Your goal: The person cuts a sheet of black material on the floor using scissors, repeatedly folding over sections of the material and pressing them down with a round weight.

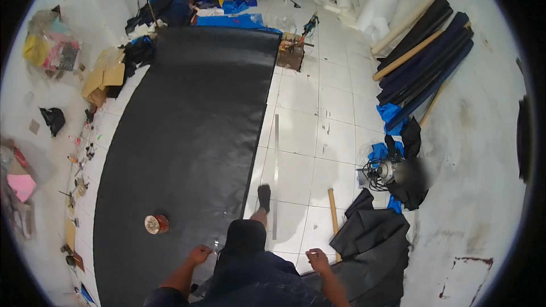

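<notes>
Dark shirt [259, 279] nearest, across right edge of black sheet [182, 131]. Left hand [199, 254] over sheet, right hand [318, 259] off its right edge; fingers curled, can't tell if holding anything. Round container [156, 224] on sheet could tip if sheet's tugged.

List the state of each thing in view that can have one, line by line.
Left hand: fingers curled, contents unclear
Right hand: fingers curled, contents unclear
Black sheet: spread out
Reddish can: upright on the sheet
Long straightedge: flat on tiles
Crumpled black material: heaped
Dark fabric rolls: wound up
White roll: wound up
</notes>
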Motion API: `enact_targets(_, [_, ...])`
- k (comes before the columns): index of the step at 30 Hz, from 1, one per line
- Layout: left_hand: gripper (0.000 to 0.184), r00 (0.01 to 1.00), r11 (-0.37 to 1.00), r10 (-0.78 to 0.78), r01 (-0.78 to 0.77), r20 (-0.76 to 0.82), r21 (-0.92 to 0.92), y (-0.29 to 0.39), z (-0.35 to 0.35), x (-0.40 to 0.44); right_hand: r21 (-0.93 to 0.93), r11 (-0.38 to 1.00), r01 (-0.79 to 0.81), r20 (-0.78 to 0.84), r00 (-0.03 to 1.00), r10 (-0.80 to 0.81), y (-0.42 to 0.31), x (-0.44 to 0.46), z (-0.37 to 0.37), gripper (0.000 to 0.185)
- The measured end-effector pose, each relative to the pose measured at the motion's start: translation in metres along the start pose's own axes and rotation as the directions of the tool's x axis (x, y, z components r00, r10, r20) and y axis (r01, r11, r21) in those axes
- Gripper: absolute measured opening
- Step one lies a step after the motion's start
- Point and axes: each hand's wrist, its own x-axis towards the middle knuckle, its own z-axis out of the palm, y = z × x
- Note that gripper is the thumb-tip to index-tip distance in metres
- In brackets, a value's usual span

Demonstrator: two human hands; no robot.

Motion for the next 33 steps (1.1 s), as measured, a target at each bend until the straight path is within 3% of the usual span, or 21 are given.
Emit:
enact_targets(2, [0.046, 0.999, 0.995, -0.014, 0.009, 0.047, 0.095, 0.019, 0.001, 0.037, -0.172, 0.984, 0.037, 0.073, 0.997, -0.025, 0.007, 0.042, -0.007, 0.045])
enact_targets(3, [0.046, 0.996, 0.979, -0.023, 0.006, 0.084, 0.204, 0.029, 0.0, 0.054, -0.174, 0.978, -0.117, 0.1, 0.986, 0.136, -0.018, 0.05, -0.018, 0.045])
enact_targets(4, [0.046, 0.996, 0.981, -0.027, 0.01, 0.085, 0.195, 0.055, -0.01, 0.072, -0.321, 0.947, -0.003, 0.042, 0.999, 0.017, 0.013, 0.08, -0.021, 0.045])
enact_targets(7, [0.048, 0.958, 0.956, -0.207, 0.156, 0.196, 0.25, 0.16, -0.066, 0.111, -0.325, 0.938, -0.123, 0.09, 0.983, 0.16, -0.013, 0.12, -0.074, 0.044])
enact_targets(9, [0.052, 0.991, 0.914, 0.132, -0.107, -0.036, 0.39, 0.211, -0.085, 0.154, -0.329, 0.938, -0.112, 0.092, 0.984, 0.15, -0.045, 0.155, -0.099, 0.039])
enact_targets(10, [0.056, 0.998, 0.95, 0.06, -0.047, -0.034, 0.31, 0.242, -0.097, 0.177, -0.386, 0.912, -0.137, 0.168, 0.962, 0.216, -0.072, 0.182, -0.113, 0.037])
enact_targets(11, [0.059, 1.0, 0.975, -0.013, 0.019, -0.028, 0.222, 0.291, -0.109, 0.191, -0.457, 0.89, 0.008, 0.102, 0.994, 0.044, -0.088, 0.204, -0.122, 0.037])
enact_targets(12, [0.054, 0.988, 0.989, 0.005, 0.018, -0.154, 0.148, 0.315, -0.101, 0.221, -0.534, 0.834, 0.14, 0.053, 0.99, -0.133, -0.107, 0.218, -0.133, 0.04])
enact_targets(14, [0.047, 0.961, 0.966, 0.184, -0.216, -0.206, -0.145, 0.431, -0.11, 0.203, -0.23, 0.963, 0.139, -0.021, 0.989, -0.148, -0.185, 0.25, -0.148, 0.044])
enact_targets(16, [0.038, 0.934, 0.899, 0.316, -0.351, -0.167, -0.263, 0.526, -0.108, 0.189, -0.275, 0.947, 0.165, -0.015, 0.984, -0.175, -0.281, 0.28, -0.164, 0.044])
enact_targets(18, [0.042, 0.878, 0.818, 0.463, -0.475, -0.117, -0.326, 0.568, -0.092, 0.202, -0.333, 0.917, 0.218, 0.015, 0.974, -0.226, -0.359, 0.334, -0.173, 0.045])
enact_targets(19, [0.042, 0.887, 0.817, 0.44, -0.459, -0.137, -0.349, 0.58, -0.084, 0.214, -0.401, 0.867, 0.295, 0.094, 0.955, -0.282, -0.386, 0.36, -0.179, 0.045])
enact_targets(21, [0.042, 0.912, 0.887, 0.399, -0.411, -0.095, -0.212, 0.603, -0.069, 0.236, -0.48, 0.783, 0.395, 0.226, 0.918, -0.325, -0.447, 0.405, -0.188, 0.046])
enact_targets(22, [0.042, 0.922, 0.887, 0.366, -0.388, -0.129, -0.249, 0.616, -0.064, 0.249, -0.492, 0.742, 0.455, 0.36, 0.882, -0.303, -0.488, 0.426, -0.191, 0.047])
enact_targets(24, [0.043, 0.95, 0.96, 0.222, -0.252, -0.222, -0.119, 0.632, -0.036, 0.255, -0.518, 0.66, 0.544, 0.541, 0.806, -0.239, -0.536, 0.481, -0.21, 0.049])
enact_targets(26, [0.039, 0.973, 0.977, 0.083, -0.122, -0.216, -0.175, 0.653, -0.012, 0.258, -0.437, 0.115, 0.892, 0.894, 0.445, -0.056, -0.566, 0.538, -0.219, 0.05])
enact_targets(27, [0.037, 0.962, 0.986, 0.143, -0.16, -0.234, -0.054, 0.666, 0.0, 0.254, -0.376, 0.106, 0.921, 0.916, 0.386, -0.105, -0.574, 0.556, -0.227, 0.046])
enact_targets(28, [0.035, 0.953, 0.978, 0.206, -0.196, -0.224, 0.066, 0.68, 0.013, 0.247, -0.363, 0.108, 0.926, 0.927, 0.37, -0.056, -0.578, 0.571, -0.236, 0.046])
enact_targets(29, [0.031, 0.981, 0.981, 0.189, -0.187, -0.042, 0.046, 0.693, 0.02, 0.248, -0.406, 0.152, 0.901, 0.913, 0.405, 0.037, -0.596, 0.58, -0.238, 0.044])
enact_targets(31, [0.03, 0.992, 0.992, 0.126, -0.126, 0.001, 0.003, 0.729, 0.025, 0.241, -0.449, 0.181, 0.875, 0.891, 0.424, 0.161, -0.644, 0.593, -0.246, 0.042])
enact_targets(33, [0.029, 0.995, 0.996, 0.082, -0.081, 0.063, -0.022, 0.751, 0.037, 0.231, -0.671, 0.312, 0.673, 0.737, 0.557, 0.383, -0.689, 0.589, -0.26, 0.045])
